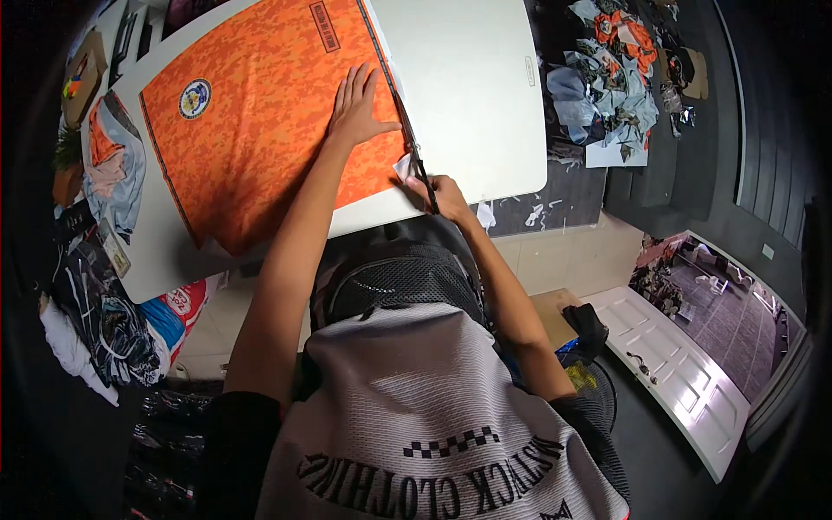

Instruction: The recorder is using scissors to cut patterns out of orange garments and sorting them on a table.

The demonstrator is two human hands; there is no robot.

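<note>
Grey shirt fabric (390, 355) fills six o'clock, its large dark lettering upside down beneath a checkered strip. Toward eleven o'clock, an orange camouflage-patterned cloth (260, 113) lies on the white counter (477, 95), carrying a round emblem (195, 100) on its left part and a boxed line of small dark print (325, 26) near its top. Left hand (354, 114), fingers extended and palm down, presses the cloth, gripping nothing. Just past twelve, the right hand (444, 199) is curled around dark scissors (422, 173) beside the cloth's dark-trimmed edge. Near nine, a red-and-blue bag (178, 308) bears white lettering.
</note>
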